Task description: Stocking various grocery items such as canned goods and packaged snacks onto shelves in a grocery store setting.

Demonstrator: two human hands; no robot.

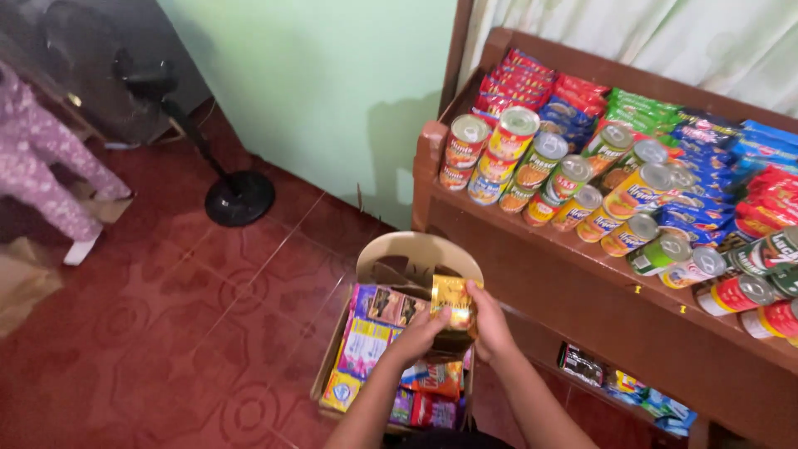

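1. Right now both hands close on a gold foil packet (453, 309): the left hand (420, 334) grips its lower edge, the right hand (490, 324) wraps its right side, above a cardboard box (332, 366) of sachet packs.
2. Judged from this, supporting the packet from below with both hands should keep it from bending.
3. One gold packet is held; one box shows.
4. Behind sits one beige plastic chair (416, 249).
5. Cans (573, 179) on the wooden shelf (582, 291) are too many and overlapped to count surely.
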